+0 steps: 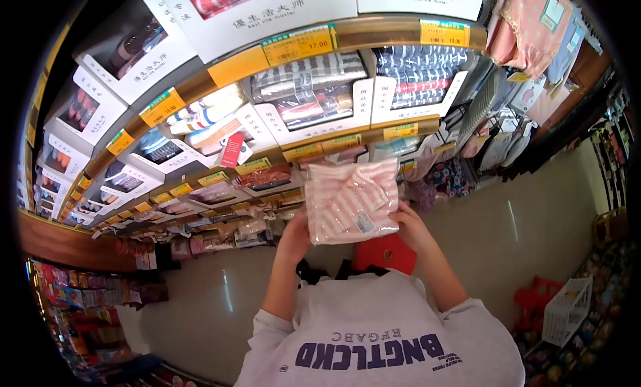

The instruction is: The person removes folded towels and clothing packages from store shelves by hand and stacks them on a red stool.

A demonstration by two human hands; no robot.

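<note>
Between my two hands is a clear plastic package (352, 203) with pink and white striped fabric folded inside, held up in front of the lower shelves. My left hand (296, 236) grips its left edge, with the fingers partly hidden by the package. At the right edge, my right hand (408, 225) is closed on the same package. A small label shows through the plastic near the bottom. Just below the package, a red object (386, 255) is partly covered by it and by my shirt.
Shelves with white display boxes (320, 130) of folded textiles and yellow price tags (298, 45) curve across the front and left. Clothes (531, 28) hang at the upper right. A white basket (566, 311) and a red one (536, 301) stand at the lower right.
</note>
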